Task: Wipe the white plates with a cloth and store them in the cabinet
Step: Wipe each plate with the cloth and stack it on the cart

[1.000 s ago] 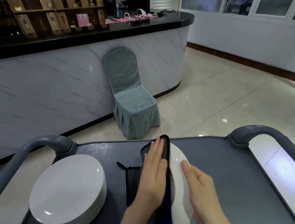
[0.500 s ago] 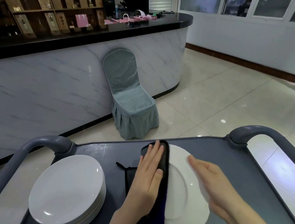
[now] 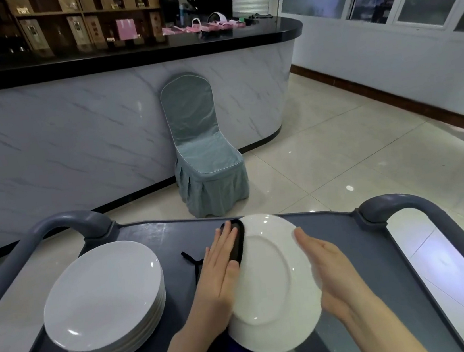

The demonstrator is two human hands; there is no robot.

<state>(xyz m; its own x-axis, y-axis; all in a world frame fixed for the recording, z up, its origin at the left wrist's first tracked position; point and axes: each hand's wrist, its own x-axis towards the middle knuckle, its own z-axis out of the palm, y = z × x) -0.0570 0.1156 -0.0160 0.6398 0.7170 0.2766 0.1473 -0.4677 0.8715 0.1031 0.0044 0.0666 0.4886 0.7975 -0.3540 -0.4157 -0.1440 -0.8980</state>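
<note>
Since a second ago the plate [image 3: 273,286] has swung round from nearly edge-on to lying back toward the camera. Its underside with the foot ring now faces up, and the right hand [image 3: 330,269] has slid out to the right rim.

Big stuff first: a marble-fronted bar [image 3: 69,133] runs across the far side, and no cabinet is visible anywhere. Closer in is the grey cart [image 3: 354,248] that everything sits on, with a blue-grey covered chair [image 3: 207,155] just past its far edge. On the left of the cart there's a stack of white plates [image 3: 105,301], well apart from the one being worked on.

That plate is held tilted above the middle of the cart, sandwiched between the two hands. A dark cloth [image 3: 238,242] is pressed onto its left side, and more of it hangs down under the near edge. The left hand [image 3: 220,273] lies flat on the cloth with its fingers straight. The right hand is also flat, palm against the rim and not curled round anything.

That's the sketchy part, imo. Nobody's actually gripping the plate, it's only squeezed between two flat palms. If either side eases off mid-wipe, or the cloth slips on the glaze, it could drop onto the cart and chip. The hanging cloth tail could also snag.
</note>
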